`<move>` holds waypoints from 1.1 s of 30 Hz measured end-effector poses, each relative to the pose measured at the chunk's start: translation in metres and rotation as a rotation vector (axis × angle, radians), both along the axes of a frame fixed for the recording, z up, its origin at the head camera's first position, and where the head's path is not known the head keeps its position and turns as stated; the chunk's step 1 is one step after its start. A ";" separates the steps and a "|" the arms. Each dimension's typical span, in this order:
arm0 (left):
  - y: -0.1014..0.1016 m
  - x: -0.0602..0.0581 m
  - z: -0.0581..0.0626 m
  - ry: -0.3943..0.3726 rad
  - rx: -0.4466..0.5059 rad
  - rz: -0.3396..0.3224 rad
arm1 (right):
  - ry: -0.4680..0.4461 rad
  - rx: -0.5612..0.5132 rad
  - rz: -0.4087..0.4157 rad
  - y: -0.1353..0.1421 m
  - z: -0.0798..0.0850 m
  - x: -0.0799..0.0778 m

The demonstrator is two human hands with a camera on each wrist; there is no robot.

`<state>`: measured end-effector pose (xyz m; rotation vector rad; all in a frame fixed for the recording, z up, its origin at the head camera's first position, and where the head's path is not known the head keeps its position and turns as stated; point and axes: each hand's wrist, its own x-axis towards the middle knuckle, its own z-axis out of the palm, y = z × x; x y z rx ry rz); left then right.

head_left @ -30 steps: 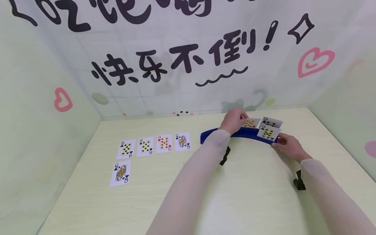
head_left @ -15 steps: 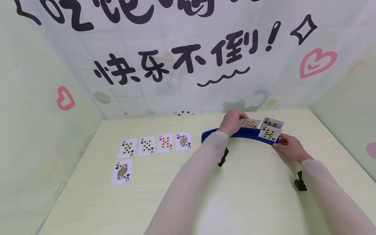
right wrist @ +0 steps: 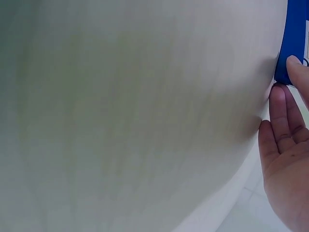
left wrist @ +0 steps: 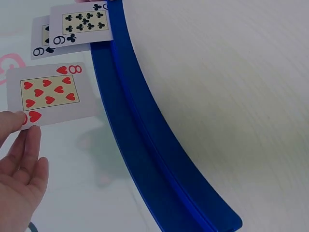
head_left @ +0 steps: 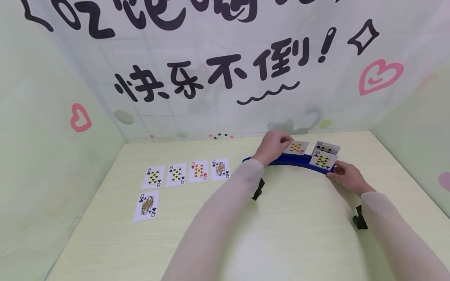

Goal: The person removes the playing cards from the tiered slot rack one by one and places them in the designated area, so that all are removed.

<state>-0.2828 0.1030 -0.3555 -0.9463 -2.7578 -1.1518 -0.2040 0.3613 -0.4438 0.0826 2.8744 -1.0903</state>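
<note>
My left hand point(head_left: 271, 148) pinches the eight of hearts point(left wrist: 48, 94) by one corner between thumb and fingers. That card stands at the back of a curved blue card holder point(left wrist: 149, 145), with a narrow gap between them in the left wrist view. At the holder's right end, my right hand point(head_left: 348, 177) grips the tip, its thumb on the blue plastic in the right wrist view. Beside it, a nine of clubs point(head_left: 324, 160) stands in the holder's front. Behind that is a nine of spades point(head_left: 328, 147), partly covered.
On the table's left lie an eight of clubs point(head_left: 153, 177), an eight of spades point(head_left: 176, 175), a nine of hearts point(head_left: 199, 171) and a queen of spades point(head_left: 220, 169) in a row. Below them is a queen of clubs point(head_left: 146, 205). A printed cloth wall point(head_left: 197, 117) closes the back.
My left hand has shifted a little to the left, carrying the eight of hearts along the holder. The right hand stays at the holder's end. The view has drifted slightly.
</note>
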 end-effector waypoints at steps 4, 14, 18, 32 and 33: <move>-0.012 0.003 0.003 0.019 0.009 -0.032 | -0.007 -0.003 -0.005 -0.001 0.001 0.000; -0.047 0.013 0.013 0.026 -0.029 -0.055 | -0.002 0.009 -0.006 0.000 -0.001 0.002; -0.063 0.012 0.013 0.014 -0.060 -0.062 | 0.006 0.010 -0.006 0.000 0.000 0.003; -0.131 0.014 0.022 -0.031 -0.107 -0.063 | -0.002 -0.001 0.001 0.000 0.001 0.000; -0.137 0.014 0.022 -0.034 -0.107 -0.062 | -0.001 0.000 0.002 0.000 0.001 0.000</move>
